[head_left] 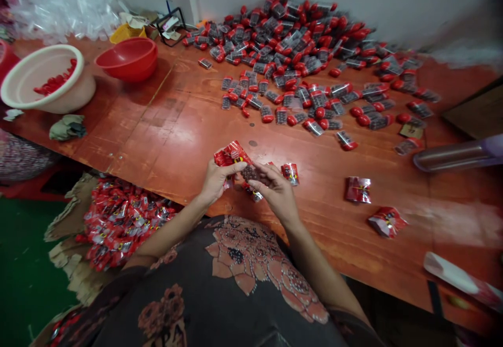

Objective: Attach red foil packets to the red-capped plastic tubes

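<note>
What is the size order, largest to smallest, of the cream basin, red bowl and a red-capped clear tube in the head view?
1. Cream plastic basin and red plastic bowl: the bowl stands farther from the camera, so they stay unranked.
2. Red-capped clear tube: clearly smallest.

Wood tabletop [176, 142] passable forward up to scattered red-capped capsules [283, 95]; foil packets [357, 190] in way rightward.

Glossy varnished wood tabletop [176, 142], shiny plastic sachet [231, 155]
</note>
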`<act>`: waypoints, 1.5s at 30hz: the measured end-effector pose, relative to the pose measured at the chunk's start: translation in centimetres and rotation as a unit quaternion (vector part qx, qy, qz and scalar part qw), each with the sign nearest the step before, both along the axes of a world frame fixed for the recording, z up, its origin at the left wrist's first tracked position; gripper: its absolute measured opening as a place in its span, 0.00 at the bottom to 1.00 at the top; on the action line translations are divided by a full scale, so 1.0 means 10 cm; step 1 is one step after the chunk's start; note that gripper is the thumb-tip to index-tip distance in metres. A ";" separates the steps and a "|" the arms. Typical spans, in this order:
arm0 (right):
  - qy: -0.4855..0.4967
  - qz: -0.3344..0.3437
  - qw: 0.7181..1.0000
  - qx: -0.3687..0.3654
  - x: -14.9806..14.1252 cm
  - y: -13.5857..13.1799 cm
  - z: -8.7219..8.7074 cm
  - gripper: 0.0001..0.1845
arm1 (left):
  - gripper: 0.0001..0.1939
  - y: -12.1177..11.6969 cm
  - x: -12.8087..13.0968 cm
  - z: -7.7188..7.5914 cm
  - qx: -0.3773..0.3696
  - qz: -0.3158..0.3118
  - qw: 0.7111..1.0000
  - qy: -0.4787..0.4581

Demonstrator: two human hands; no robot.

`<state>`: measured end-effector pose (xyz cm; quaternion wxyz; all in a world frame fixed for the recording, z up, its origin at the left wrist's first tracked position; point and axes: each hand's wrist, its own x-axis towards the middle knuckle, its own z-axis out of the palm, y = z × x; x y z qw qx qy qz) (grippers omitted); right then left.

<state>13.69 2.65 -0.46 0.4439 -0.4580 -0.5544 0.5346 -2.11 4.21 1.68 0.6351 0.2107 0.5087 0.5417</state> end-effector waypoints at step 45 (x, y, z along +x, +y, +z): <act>-0.450 0.121 0.870 0.160 -0.11 1.52 -0.15 0.08 | 0.21 0.83 -0.73 -0.61 0.060 0.077 0.992 0.081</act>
